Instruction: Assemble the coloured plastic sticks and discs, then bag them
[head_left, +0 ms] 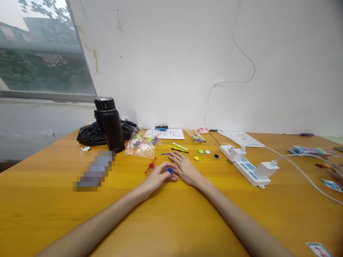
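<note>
My left hand [158,175] grips a small blue round spinner base [169,170] between thumb and fingers, just above the table. Close beside it, my right hand [186,168] lies low with its fingers stretched out, their tips at the right end of a blue plastic arrow [165,154]. Whether they touch the arrow I cannot tell. An assembled red arrow spinner [151,166] is left of my hands. Beyond my right hand lie a black arrow [180,150] and a pale green arrow [180,146]. Loose round bases are to the right: yellow [196,158], green [200,152], white [207,152] and black [216,156].
A black bottle [109,125] stands at the left before a black plastic bag [89,134]. Clear bags [140,148] of spinner parts lie behind my hands. A white power strip [248,169] with chargers and cables is on the right. Another person's hand [336,173] shows at the right edge.
</note>
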`<control>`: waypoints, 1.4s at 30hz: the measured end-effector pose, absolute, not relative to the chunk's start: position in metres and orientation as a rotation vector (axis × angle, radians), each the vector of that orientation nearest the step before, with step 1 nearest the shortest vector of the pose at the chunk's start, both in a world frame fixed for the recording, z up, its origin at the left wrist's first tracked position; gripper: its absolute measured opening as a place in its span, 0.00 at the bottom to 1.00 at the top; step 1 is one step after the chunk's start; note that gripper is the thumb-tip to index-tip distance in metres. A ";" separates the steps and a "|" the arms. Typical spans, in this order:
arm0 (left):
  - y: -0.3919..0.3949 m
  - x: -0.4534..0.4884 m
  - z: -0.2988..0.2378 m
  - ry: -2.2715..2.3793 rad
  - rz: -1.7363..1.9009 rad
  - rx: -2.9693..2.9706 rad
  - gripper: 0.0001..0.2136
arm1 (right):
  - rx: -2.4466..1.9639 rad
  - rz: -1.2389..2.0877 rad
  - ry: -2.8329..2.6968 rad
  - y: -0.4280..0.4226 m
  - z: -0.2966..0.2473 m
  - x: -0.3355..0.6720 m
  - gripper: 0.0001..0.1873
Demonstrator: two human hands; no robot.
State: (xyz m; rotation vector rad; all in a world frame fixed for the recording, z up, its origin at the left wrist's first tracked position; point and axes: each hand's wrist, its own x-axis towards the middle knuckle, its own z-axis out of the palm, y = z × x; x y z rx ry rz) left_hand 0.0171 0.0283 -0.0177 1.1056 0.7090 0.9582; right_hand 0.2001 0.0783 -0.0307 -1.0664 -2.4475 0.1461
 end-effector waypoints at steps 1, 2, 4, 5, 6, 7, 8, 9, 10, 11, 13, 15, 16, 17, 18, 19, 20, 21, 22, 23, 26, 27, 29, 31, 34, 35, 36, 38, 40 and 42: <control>0.029 0.017 -0.019 0.706 0.952 1.111 0.11 | -1.066 0.137 -2.434 0.078 -0.030 0.200 0.22; 0.030 0.016 -0.019 0.702 0.948 1.118 0.11 | -1.060 0.128 -2.413 0.077 -0.028 0.200 0.20; 0.030 0.015 -0.020 0.704 0.941 1.133 0.10 | -1.051 0.113 -2.354 0.076 -0.026 0.200 0.15; 0.030 0.015 -0.020 0.709 0.938 1.139 0.10 | -1.056 0.110 -2.320 0.076 -0.026 0.201 0.14; 0.030 0.015 -0.020 0.716 0.934 1.144 0.11 | -1.068 0.112 -2.287 0.077 -0.026 0.202 0.12; 0.029 0.014 -0.020 0.722 0.930 1.147 0.11 | -1.085 0.121 -2.253 0.079 -0.028 0.203 0.11; 0.029 0.014 -0.019 0.725 0.928 1.149 0.11 | -1.104 0.138 -2.219 0.081 -0.030 0.204 0.10; 0.028 0.014 -0.018 0.725 0.926 1.150 0.11 | -1.123 0.162 -2.184 0.082 -0.032 0.206 0.09; 0.027 0.014 -0.017 0.721 0.925 1.151 0.12 | -1.140 0.187 -2.151 0.084 -0.034 0.207 0.07; 0.027 0.014 -0.016 0.718 0.924 1.151 0.12 | -1.155 0.207 -2.125 0.085 -0.036 0.209 0.07; 0.026 0.014 -0.015 0.713 0.928 1.148 0.13 | -1.174 0.224 -2.101 0.086 -0.038 0.212 0.05; 0.026 0.014 -0.015 0.717 0.935 1.144 0.13 | -1.192 0.220 -2.104 0.086 -0.037 0.215 0.05; 0.026 0.014 -0.015 0.722 0.941 1.141 0.13 | -1.202 0.221 -2.109 0.086 -0.036 0.216 0.05; 0.026 0.014 -0.015 0.727 0.945 1.139 0.13 | -1.213 0.222 -2.113 0.085 -0.035 0.218 0.05; 0.026 0.014 -0.015 0.729 0.946 1.137 0.14 | -1.222 0.221 -2.115 0.085 -0.033 0.219 0.05; 0.026 0.014 -0.016 0.727 0.947 1.138 0.14 | -1.229 0.216 -2.117 0.085 -0.032 0.220 0.06; 0.026 0.014 -0.016 0.725 0.946 1.140 0.14 | -1.233 0.205 -2.119 0.085 -0.031 0.220 0.06; 0.026 0.014 -0.016 0.723 0.946 1.144 0.14 | -1.232 0.190 -2.119 0.085 -0.031 0.221 0.06; 0.026 0.014 -0.016 0.721 0.947 1.148 0.14 | -1.231 0.181 -2.113 0.084 -0.030 0.221 0.06; 0.026 0.014 -0.017 0.719 0.951 1.153 0.15 | -1.228 0.187 -2.096 0.084 -0.029 0.221 0.06; 0.026 0.014 -0.018 0.716 0.986 1.156 0.17 | -1.168 0.313 -2.008 0.080 -0.025 0.218 0.04; 0.027 0.014 -0.019 0.718 1.003 1.152 0.17 | -1.128 0.360 -1.980 0.078 -0.022 0.217 0.05; 0.028 0.014 -0.020 0.734 1.035 1.144 0.17 | -1.036 0.410 -1.949 0.072 -0.016 0.213 0.05; 0.030 0.013 -0.021 0.758 1.065 1.146 0.17 | -0.963 0.427 -1.946 0.064 -0.010 0.207 0.06; 0.034 0.011 -0.024 0.796 1.100 1.182 0.17 | -0.897 0.475 -1.965 0.054 -0.003 0.200 0.04; 0.034 0.011 -0.024 0.810 1.106 1.194 0.18 | -0.885 0.490 -1.973 0.052 -0.002 0.199 0.04; 0.035 0.011 -0.025 0.824 1.108 1.201 0.18 | -0.879 0.501 -1.981 0.050 -0.001 0.198 0.05; 0.035 0.011 -0.024 0.849 1.113 1.206 0.18 | -0.877 0.512 -1.986 0.048 0.001 0.197 0.06; 0.033 0.011 -0.022 0.863 1.115 1.220 0.18 | -0.882 0.512 -1.973 0.047 0.002 0.198 0.07; 0.032 0.011 -0.020 0.868 1.121 1.235 0.18 | -0.886 0.504 -1.946 0.047 0.004 0.199 0.07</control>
